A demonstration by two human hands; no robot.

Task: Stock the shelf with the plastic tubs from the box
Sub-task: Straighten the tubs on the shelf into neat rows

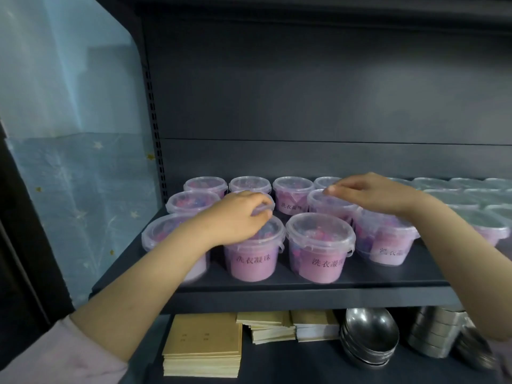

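Observation:
Several clear plastic tubs with pink and purple contents stand in rows on the dark grey shelf (pixel 277 286). My left hand (pixel 238 217) reaches in from the lower left, its fingers curled over the lid of a middle-row tub (pixel 264 207), just behind the front tub (pixel 252 259). My right hand (pixel 371 194) comes in from the right and pinches the lid rim of another middle-row tub (pixel 328 203). A front tub (pixel 320 245) stands free between my hands. The box is not in view.
More tubs with pale lids (pixel 457 189) fill the shelf to the right. On the lower shelf lie stacks of tan booklets (pixel 202 345), nested steel bowls (pixel 368 336) and stacked metal tins (pixel 435 333). A blue starred curtain (pixel 69 162) hangs at the left.

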